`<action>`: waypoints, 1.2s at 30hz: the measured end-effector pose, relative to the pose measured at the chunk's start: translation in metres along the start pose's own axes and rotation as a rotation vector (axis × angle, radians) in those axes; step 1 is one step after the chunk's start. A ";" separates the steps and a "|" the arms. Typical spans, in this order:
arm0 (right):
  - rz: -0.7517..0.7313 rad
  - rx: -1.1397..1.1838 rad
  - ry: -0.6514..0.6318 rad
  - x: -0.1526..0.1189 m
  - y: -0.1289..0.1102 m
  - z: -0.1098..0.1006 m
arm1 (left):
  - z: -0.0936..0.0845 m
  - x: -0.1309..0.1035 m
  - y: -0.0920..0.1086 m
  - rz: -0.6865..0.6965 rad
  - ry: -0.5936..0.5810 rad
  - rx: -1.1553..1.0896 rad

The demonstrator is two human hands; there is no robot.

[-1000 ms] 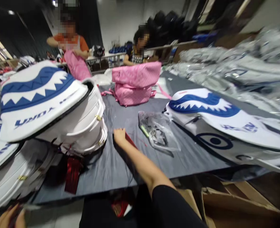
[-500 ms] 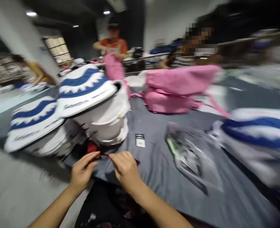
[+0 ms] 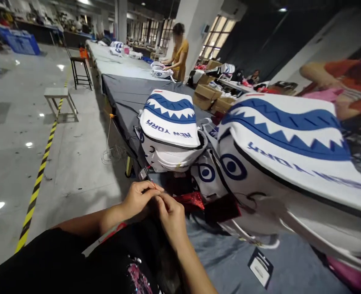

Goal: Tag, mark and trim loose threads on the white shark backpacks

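Observation:
My left hand (image 3: 137,199) and my right hand (image 3: 172,214) meet at the table's near edge, fingertips pinched together on a thin red string (image 3: 153,185). Just beyond them stands a white backpack (image 3: 171,132) with blue waves, white zigzag teeth and NEW YORK lettering on its flap. A small grey tag (image 3: 143,173) hangs at its lower left corner; whether the string joins it I cannot tell. Close to my right hand lie a shiny red packet (image 3: 192,201) and a dark red piece (image 3: 223,210). A larger-looking matching backpack (image 3: 290,134) fills the right side.
A black-and-white hang tag (image 3: 260,267) lies on the grey cloth (image 3: 211,249) at front right. The long table (image 3: 122,94) runs away to the back, where a person in yellow (image 3: 180,53) handles bags. Stools (image 3: 58,93) and a yellow-black floor line (image 3: 42,175) are left.
My view has swung left, so the pink bag and plastic bag are out of sight. My hands, apart with the red string stretched between them, are now together.

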State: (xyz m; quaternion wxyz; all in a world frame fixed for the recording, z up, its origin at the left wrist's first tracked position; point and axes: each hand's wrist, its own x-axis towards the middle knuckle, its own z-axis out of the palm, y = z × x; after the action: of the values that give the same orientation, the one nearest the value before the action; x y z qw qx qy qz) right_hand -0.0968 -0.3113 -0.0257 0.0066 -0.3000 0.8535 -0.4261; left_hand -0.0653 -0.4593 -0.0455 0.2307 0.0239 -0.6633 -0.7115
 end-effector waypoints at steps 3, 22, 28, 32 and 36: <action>0.103 -0.047 -0.054 0.050 -0.006 0.016 | -0.045 0.028 -0.015 -0.003 0.133 0.123; 0.368 -0.434 -0.096 0.165 -0.015 0.073 | -0.102 0.136 -0.082 0.082 -0.156 0.715; 0.271 -0.769 -0.065 0.169 -0.028 0.071 | -0.113 0.161 -0.066 0.071 -0.266 0.609; 0.302 -0.762 -0.087 0.164 -0.027 0.068 | -0.124 0.161 -0.066 0.032 -0.267 0.587; 0.304 -0.743 -0.083 0.160 -0.023 0.067 | -0.121 0.157 -0.070 0.012 -0.264 0.582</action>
State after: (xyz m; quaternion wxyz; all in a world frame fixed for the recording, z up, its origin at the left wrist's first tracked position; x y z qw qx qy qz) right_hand -0.1985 -0.4531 -0.0125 -0.0052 -0.1691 0.9831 -0.0701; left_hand -0.1850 -0.6280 -0.0836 0.1302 -0.0075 -0.8632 -0.4877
